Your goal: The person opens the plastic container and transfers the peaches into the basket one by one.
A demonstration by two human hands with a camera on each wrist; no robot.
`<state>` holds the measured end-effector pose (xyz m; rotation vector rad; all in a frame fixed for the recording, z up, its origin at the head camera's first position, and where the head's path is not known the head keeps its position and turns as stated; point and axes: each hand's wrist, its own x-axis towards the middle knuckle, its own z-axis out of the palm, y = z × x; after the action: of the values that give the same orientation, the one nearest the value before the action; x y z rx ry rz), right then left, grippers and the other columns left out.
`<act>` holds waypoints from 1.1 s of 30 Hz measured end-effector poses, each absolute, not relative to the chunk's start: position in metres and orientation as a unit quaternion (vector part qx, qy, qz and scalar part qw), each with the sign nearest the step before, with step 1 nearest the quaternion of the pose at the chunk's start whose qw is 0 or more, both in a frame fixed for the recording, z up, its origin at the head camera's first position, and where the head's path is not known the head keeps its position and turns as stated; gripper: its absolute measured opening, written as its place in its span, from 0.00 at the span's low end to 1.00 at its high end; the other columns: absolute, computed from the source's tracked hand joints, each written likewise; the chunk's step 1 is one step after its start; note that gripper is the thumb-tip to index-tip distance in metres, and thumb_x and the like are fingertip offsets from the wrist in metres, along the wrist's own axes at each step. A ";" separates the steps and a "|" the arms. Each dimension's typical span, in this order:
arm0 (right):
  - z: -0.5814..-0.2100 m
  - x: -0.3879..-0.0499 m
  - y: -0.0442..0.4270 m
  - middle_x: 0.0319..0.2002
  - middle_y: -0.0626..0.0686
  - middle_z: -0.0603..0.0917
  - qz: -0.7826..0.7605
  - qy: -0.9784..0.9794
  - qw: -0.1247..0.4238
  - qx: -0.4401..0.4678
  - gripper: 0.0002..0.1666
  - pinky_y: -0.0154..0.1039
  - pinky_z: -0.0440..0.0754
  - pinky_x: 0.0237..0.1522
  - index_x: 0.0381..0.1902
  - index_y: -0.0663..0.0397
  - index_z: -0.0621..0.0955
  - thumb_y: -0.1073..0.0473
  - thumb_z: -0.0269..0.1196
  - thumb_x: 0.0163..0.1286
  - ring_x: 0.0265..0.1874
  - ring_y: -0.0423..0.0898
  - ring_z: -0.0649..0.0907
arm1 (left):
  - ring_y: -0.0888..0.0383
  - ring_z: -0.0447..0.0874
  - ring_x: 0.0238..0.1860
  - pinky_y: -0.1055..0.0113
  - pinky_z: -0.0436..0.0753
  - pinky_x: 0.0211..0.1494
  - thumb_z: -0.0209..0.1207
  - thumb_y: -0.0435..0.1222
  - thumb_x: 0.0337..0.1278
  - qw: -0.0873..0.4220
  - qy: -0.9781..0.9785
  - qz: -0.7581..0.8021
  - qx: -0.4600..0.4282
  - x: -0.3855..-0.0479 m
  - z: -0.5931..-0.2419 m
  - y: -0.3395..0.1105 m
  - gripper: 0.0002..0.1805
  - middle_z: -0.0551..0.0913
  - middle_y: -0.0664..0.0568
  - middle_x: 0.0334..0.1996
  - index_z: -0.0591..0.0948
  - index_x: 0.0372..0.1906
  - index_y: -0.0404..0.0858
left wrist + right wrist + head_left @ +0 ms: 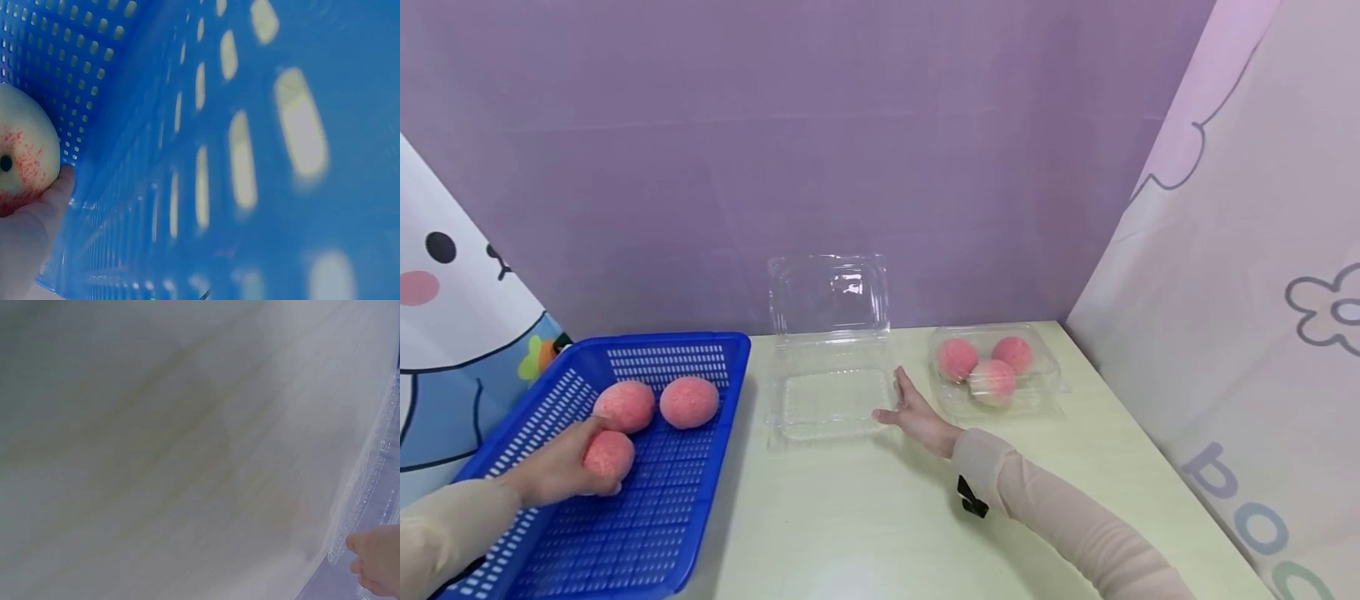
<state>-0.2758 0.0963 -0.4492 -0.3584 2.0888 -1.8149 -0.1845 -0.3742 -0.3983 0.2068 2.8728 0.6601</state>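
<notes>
– Clamped on what, with the left hand (pixel 561 467)?
– On a pink peach (pixel 608 457), low inside the blue basket (pixel 716 467).
– And with the right hand (pixel 920 417)?
– Well apart from the left, thumb and fingers spread, at the right edge of a clear hinged container (pixel 832 340). Cannot tell whether touching.
– Pointing which way, that peach?
– Turned with a small dark spot towards the left wrist camera, red flecks around it. Too round for a clear long axis.
– And the container?
– Facing upward, lid raised at the back.
– Nearby?
– Behind the held peach, two more peaches (pixel 689 402); at far right, a second clear container (pixel 1036 398) around three others (pixel 992 382).
– Surface and room?
– Pale yellow-green worktop (pixel 850 517), purple cloth (pixel 820 150) behind, cartoon print (pixel 445 333) at left, pale flowered hanging (pixel 1225 333) at right.
</notes>
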 end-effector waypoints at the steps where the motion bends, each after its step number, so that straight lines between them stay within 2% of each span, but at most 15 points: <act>1: -0.449 -0.276 0.096 0.72 0.54 0.32 -0.639 0.738 0.175 -0.127 0.57 0.53 0.43 0.69 0.71 0.52 0.31 0.64 0.60 0.62 0.71 0.55 0.38 | 0.47 0.76 0.42 0.49 0.79 0.42 0.71 0.47 0.34 0.088 0.968 0.224 0.070 -0.184 -0.399 -0.374 0.47 0.74 0.34 0.46 0.61 0.55 0.24; 3: -0.449 -0.276 0.097 0.72 0.54 0.32 -0.638 0.739 0.176 -0.127 0.57 0.53 0.43 0.69 0.71 0.52 0.31 0.63 0.60 0.61 0.71 0.54 0.38 | 0.46 0.75 0.43 0.50 0.78 0.42 0.71 0.47 0.34 0.080 0.968 0.226 0.071 -0.183 -0.400 -0.374 0.46 0.74 0.33 0.45 0.61 0.55 0.24; 10: -0.449 -0.278 0.098 0.72 0.53 0.31 -0.635 0.741 0.180 -0.121 0.58 0.52 0.41 0.69 0.71 0.53 0.30 0.63 0.60 0.61 0.71 0.54 0.37 | 0.35 0.69 0.48 0.41 0.73 0.45 0.68 0.48 0.41 0.092 0.969 0.224 0.058 -0.187 -0.401 -0.376 0.47 0.66 0.25 0.50 0.57 0.57 0.22; 14: -0.450 -0.280 0.096 0.72 0.54 0.31 -0.635 0.740 0.185 -0.121 0.58 0.53 0.41 0.69 0.70 0.54 0.30 0.62 0.60 0.61 0.71 0.54 0.37 | 0.33 0.66 0.49 0.38 0.71 0.45 0.67 0.49 0.41 0.097 0.968 0.225 0.050 -0.190 -0.402 -0.379 0.49 0.63 0.23 0.52 0.55 0.58 0.22; 23: -0.446 -0.282 0.091 0.72 0.53 0.31 -0.627 0.750 0.181 -0.113 0.58 0.50 0.40 0.70 0.70 0.53 0.30 0.60 0.60 0.61 0.71 0.53 0.38 | 0.34 0.66 0.50 0.37 0.70 0.47 0.69 0.49 0.37 0.076 0.967 0.236 0.060 -0.193 -0.406 -0.381 0.50 0.63 0.26 0.53 0.56 0.58 0.24; 33: -0.447 -0.286 0.086 0.72 0.57 0.32 -0.636 0.746 0.169 -0.101 0.57 0.48 0.40 0.70 0.70 0.56 0.32 0.62 0.60 0.62 0.71 0.54 0.38 | 0.35 0.67 0.50 0.37 0.71 0.48 0.69 0.51 0.36 0.095 0.966 0.238 0.040 -0.189 -0.407 -0.379 0.52 0.63 0.27 0.54 0.55 0.60 0.24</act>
<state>-0.2856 0.0856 -0.4468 -0.2864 2.1205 -1.8077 -0.1891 -0.3789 -0.4067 0.1185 2.8646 0.7045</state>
